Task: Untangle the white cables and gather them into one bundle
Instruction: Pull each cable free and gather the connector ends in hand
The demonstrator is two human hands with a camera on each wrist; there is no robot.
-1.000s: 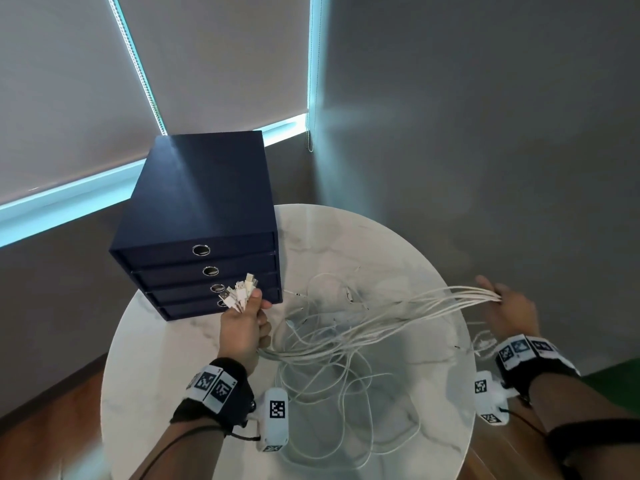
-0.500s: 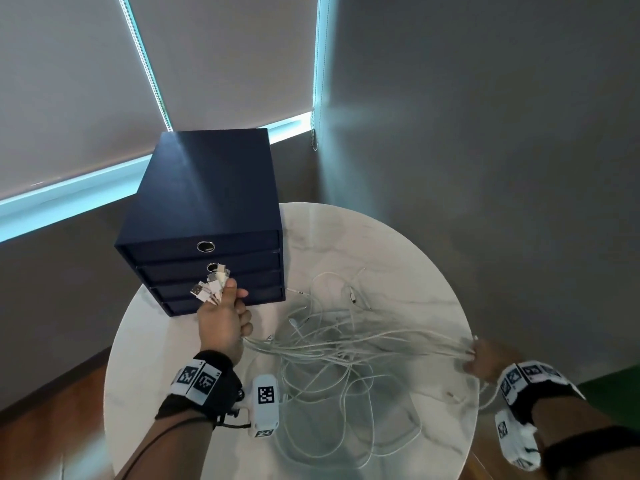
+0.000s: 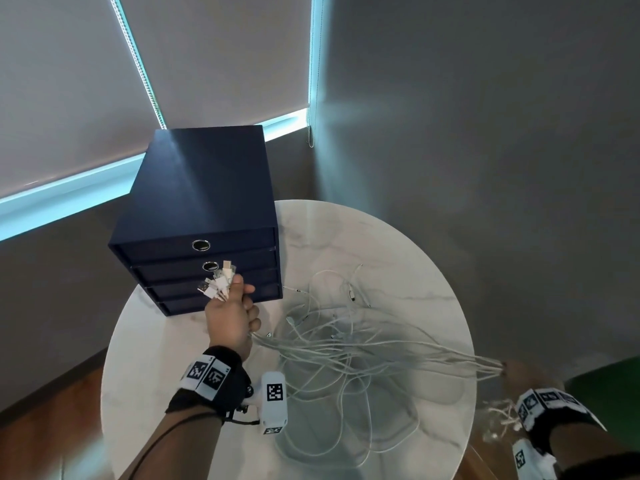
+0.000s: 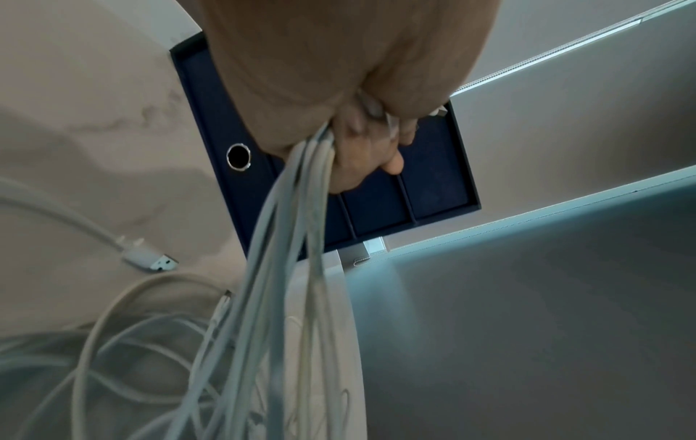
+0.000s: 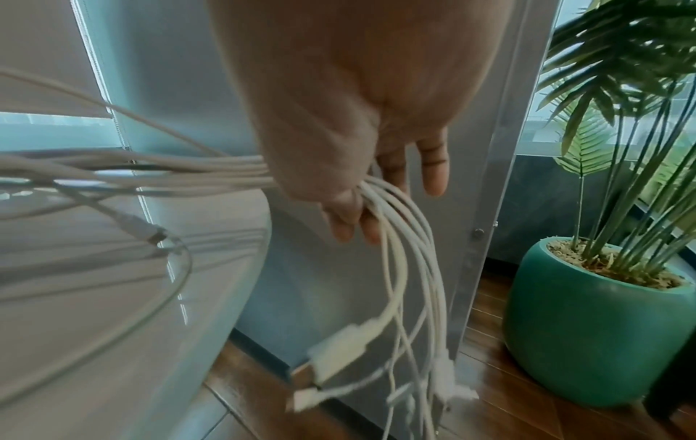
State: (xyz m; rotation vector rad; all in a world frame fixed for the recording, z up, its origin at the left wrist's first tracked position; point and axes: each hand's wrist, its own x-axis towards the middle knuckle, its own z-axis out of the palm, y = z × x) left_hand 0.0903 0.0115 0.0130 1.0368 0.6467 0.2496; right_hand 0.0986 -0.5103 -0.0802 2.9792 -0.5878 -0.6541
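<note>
Several white cables [image 3: 381, 353] stretch taut over the round marble table [image 3: 156, 341] between my two hands. My left hand [image 3: 231, 318] grips one end of the bunch in a fist in front of the drawer box; their USB plugs [image 3: 217, 283] stick out above the thumb. The left wrist view shows the strands [image 4: 297, 214] leaving that fist. Past the table's right edge, my right hand [image 3: 519, 372] grips the bunch [image 5: 380, 196], and plug ends [image 5: 335, 357] hang below it. Loose loops [image 3: 332, 414] and free plugs [image 3: 352, 296] lie tangled on the table.
A dark blue drawer box [image 3: 201, 202] with ring pulls stands at the table's back left. Grey walls and window blinds close in behind. A green plant pot [image 5: 587, 324] stands on the wooden floor at the right, near my right hand.
My right hand has dropped from table height and drawn back and to the right past the table edge, pulling the strands straighter. My left hand has shifted slightly left, still holding the plug ends.
</note>
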